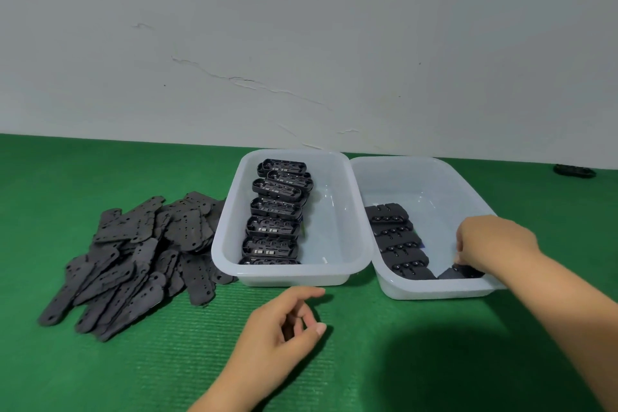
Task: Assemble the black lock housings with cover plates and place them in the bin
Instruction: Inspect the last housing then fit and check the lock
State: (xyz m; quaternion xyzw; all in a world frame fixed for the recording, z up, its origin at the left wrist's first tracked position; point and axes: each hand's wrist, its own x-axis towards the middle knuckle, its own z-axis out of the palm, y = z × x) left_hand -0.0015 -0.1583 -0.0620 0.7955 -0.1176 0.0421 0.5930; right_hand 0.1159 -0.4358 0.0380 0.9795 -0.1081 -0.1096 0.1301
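A: Where is the right hand (495,246)?

B: At the right of the frame, reaching into the right-hand bin (468,291). Its fingers curl down onto an assembled housing (463,272) at the near end of that bin, pinching it by the top edge (the fingertips themselves are partly hidden behind the hand).

A: And what else lies in that bin?

B: A row of finished housings (396,241), cover side up, running along its left wall from the middle down toward the near end. The held piece sits just beside the lowest one.

A: The left hand (284,321)?

B: Lower centre, above the green mat (100,371), just in front of the left bin (230,257). Its fingers are loosely curled and hold nothing.

A: What does the left bin hold?

B: A column of open black lock housings (274,211), insides facing up, stacked along its left half.

A: The cover plates?

B: A loose heap of cover plates (133,261) on the mat at centre left, touching the left bin's outer wall. One small dark part (574,171) lies alone at the far right, by the wall (301,27).
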